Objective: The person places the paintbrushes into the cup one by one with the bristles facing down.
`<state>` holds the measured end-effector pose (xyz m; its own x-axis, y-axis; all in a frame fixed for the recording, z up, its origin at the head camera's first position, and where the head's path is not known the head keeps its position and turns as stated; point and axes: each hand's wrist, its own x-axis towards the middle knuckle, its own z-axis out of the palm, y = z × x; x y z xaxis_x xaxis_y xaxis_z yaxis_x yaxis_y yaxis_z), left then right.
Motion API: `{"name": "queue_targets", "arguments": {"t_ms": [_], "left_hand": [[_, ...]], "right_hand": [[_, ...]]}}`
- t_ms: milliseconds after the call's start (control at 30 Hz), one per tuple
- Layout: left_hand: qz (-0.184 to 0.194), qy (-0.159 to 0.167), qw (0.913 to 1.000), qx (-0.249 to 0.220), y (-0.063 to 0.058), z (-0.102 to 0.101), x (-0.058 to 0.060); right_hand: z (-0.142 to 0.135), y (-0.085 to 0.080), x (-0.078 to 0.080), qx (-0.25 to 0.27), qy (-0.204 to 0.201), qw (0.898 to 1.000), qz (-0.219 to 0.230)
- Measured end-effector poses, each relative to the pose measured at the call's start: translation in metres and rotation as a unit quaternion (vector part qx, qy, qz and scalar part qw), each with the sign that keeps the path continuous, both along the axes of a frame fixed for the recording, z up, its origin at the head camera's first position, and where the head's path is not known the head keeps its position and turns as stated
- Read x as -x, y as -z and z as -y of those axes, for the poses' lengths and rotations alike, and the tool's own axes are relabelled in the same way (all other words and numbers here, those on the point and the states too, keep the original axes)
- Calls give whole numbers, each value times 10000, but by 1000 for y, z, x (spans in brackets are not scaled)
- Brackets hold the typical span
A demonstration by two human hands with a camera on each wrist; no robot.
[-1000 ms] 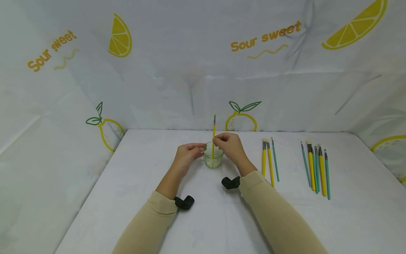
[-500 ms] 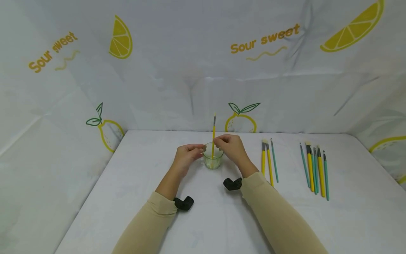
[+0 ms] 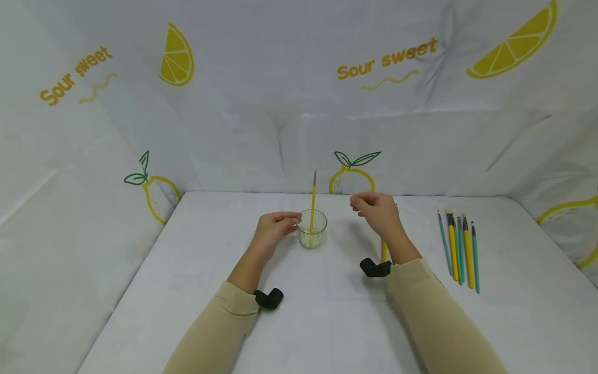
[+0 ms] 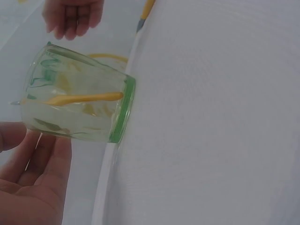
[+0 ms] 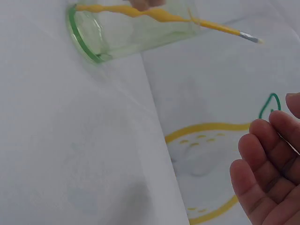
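A clear greenish glass (image 3: 306, 238) stands upright on the white table. Inside it leans a yellow paintbrush (image 3: 313, 200), bristles up, its handle end at the glass bottom. My left hand (image 3: 274, 232) pinches the glass at its left rim; the left wrist view shows the thumb (image 4: 11, 136) on one side of the rim and fingers on the outside. To the right of the glass my right hand (image 3: 378, 213) is raised above the table, fingers loosely curled around nothing. It partly hides a yellow paintbrush (image 3: 384, 252) lying beneath it.
Several yellow and teal paintbrushes (image 3: 467, 254) lie side by side at the right of the table, bristles toward the back. A white cloth backdrop (image 3: 233, 114) with lemon prints rises behind the table's back edge. Black wrist cameras (image 3: 269, 299) stick out from both cuffs.
My right hand has let go of the yellow paintbrush in the glass and moved right, over the nearer group of brushes. My left hand keeps its hold on the glass.
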<state>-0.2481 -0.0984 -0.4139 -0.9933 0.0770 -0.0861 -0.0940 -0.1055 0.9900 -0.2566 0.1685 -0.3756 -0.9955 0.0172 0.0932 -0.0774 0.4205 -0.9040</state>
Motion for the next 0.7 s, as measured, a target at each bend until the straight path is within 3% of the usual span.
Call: {"name": "queue_targets", "arguments": {"t_ms": [200,367,700], "left_hand": [[55,13,9999,-97,4,0,3],[49,12,10000,-68,3,-1,1],[39,-29,9999,-107,1,0,-1]], "right_hand": [[-32,-7,-12,135,442,9989,-66],[-57,-5,-24,-129,836,9964,48],[-81,3,-35,-757,1039,9910,362]]}}
